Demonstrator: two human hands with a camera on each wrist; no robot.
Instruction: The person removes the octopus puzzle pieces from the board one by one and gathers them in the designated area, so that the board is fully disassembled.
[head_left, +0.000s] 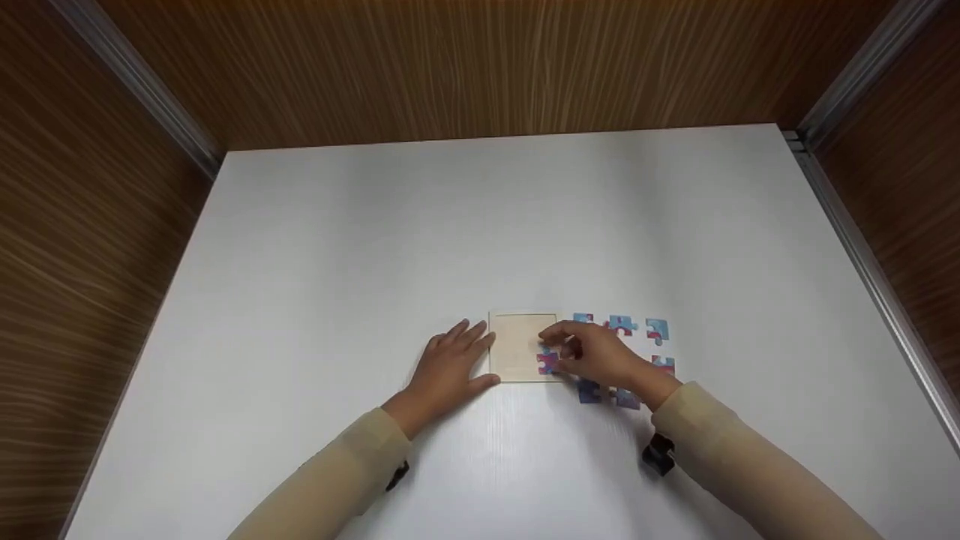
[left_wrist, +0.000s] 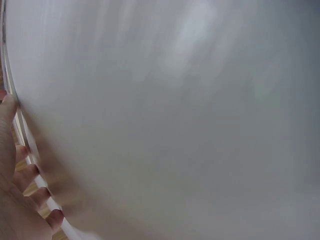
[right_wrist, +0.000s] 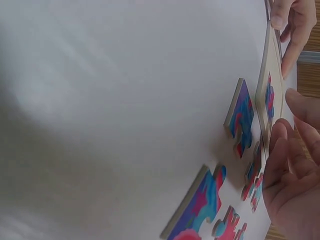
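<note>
A square, light wooden puzzle tray [head_left: 515,349] with a thin raised rim lies flat on the white table. My left hand [head_left: 450,364] rests at its left side, fingers spread and fingertips on the rim; the left wrist view shows these fingers [left_wrist: 30,172] along the edge. One pink, purple and blue jigsaw piece [head_left: 547,364] lies inside the tray at its lower right. Over the tray's right edge hovers my right hand [head_left: 600,356], thumb close beside that piece. Thumb and forefinger stand apart in the right wrist view, with the piece [right_wrist: 270,97] beyond them.
Several loose jigsaw pieces lie right of the tray, among them a blue one [head_left: 658,330] and a purple one [head_left: 627,399]. My right hand and forearm partly cover this group. Wood-grain panels [head_left: 480,67] wall the table at the back and sides.
</note>
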